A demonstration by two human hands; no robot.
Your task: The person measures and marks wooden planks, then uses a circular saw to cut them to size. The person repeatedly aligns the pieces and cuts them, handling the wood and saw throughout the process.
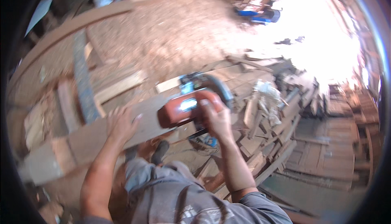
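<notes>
My right hand (216, 120) is closed round the handle of an orange-red circular saw (179, 110). A dark round guard curves over the saw's far right side. The saw rests at the right end of a long, wide wooden board (87, 136), which slants across in front of me. Pressed flat on the board's top, left of the saw, is my left hand (122, 123), with its fingers stretched out and holding nothing. The saw's blade is hidden from here.
Offcuts and planks (254, 136) lie heaped to the right, with a clump of pale plastic (266, 95) on them. A greyish beam (84, 77) runs toward the board at left. Sawdust (163, 32) covers the ground beyond. Panelled wooden doors (321, 154) lie at lower right.
</notes>
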